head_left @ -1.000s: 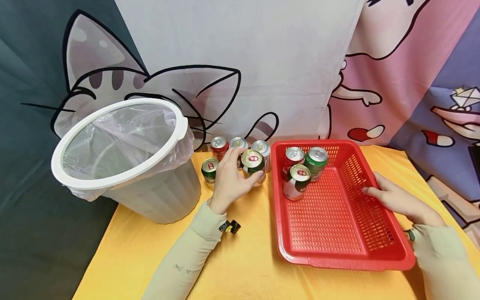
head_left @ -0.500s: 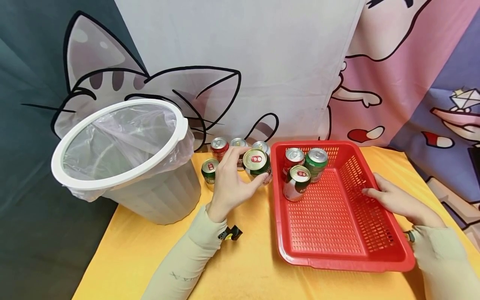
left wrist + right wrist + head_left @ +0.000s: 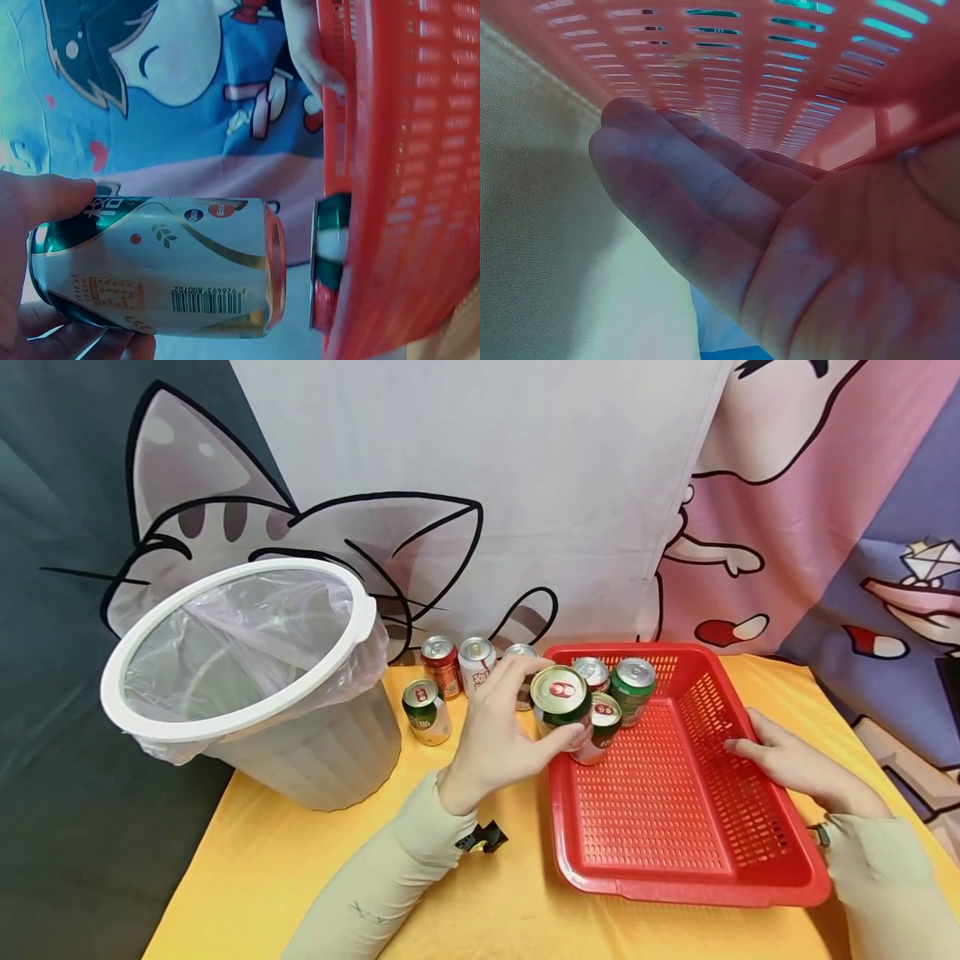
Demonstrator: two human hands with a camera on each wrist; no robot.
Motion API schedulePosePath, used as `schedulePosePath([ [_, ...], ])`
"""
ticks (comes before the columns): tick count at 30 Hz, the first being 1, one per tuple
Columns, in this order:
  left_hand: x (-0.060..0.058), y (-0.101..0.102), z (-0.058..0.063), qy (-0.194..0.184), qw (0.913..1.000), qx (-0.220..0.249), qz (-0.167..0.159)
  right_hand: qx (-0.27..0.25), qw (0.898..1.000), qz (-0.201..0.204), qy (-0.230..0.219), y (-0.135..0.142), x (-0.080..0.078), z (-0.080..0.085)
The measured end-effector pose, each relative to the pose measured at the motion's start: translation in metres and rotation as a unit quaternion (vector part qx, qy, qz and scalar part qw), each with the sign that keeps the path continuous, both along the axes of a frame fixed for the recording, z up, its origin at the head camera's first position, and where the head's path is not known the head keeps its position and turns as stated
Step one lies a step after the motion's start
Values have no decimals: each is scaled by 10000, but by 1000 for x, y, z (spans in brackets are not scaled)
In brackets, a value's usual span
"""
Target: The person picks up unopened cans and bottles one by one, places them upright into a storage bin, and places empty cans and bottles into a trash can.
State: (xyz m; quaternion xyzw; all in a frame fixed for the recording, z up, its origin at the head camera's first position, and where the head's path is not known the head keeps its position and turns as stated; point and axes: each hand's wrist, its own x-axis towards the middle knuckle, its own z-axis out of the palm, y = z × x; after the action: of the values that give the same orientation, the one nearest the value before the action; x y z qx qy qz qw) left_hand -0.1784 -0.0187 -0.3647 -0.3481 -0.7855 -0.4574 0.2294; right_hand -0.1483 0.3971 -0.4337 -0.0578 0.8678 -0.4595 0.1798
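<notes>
My left hand (image 3: 491, 739) grips a green-and-white drink can (image 3: 561, 692) with a gold lid, held above the left rim of the red basket (image 3: 693, 893). In the left wrist view this can (image 3: 165, 266) shows its barcode, thumb on one side and fingers on the other. Inside the basket's back left corner stand a red can (image 3: 592, 672), a green can (image 3: 633, 689) and another green-and-white can (image 3: 606, 713), partly hidden. At the basket's right wall, my right hand (image 3: 798, 764) holds the rim, thumb inside. Its fingers (image 3: 697, 195) lie along the outside under the perforated wall.
Left of the basket, on the yellow cloth (image 3: 517, 910), stand a red can (image 3: 441, 667), a white can (image 3: 477, 663), a green-and-gold can (image 3: 427, 712) and a partly hidden silver-topped can (image 3: 521, 650). A lined grey bin (image 3: 337, 752) stands at the left. Printed curtains hang behind.
My left hand has carried the green-and-white can rightward from among the cans on the cloth to over the basket's left rim. My right hand and the basket have stayed in place.
</notes>
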Motion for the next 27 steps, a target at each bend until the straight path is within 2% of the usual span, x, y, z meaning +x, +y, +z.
schedulePosePath([
  [8,6,27,1,-41,9974,-523,-502,-34,10000,-26,-68,0,1,-2],
  [15,5,48,-2,-90,9907,-1014,-899,-7,10000,-19,-73,-1,1,-1],
  [21,-3,62,3,-132,9770,-1867,-1023,21,10000,-34,-63,-3,-1,2],
  [27,-15,79,9,-479,9604,-2336,-1438,48,9998,-120,-142,-1,-1,2],
])
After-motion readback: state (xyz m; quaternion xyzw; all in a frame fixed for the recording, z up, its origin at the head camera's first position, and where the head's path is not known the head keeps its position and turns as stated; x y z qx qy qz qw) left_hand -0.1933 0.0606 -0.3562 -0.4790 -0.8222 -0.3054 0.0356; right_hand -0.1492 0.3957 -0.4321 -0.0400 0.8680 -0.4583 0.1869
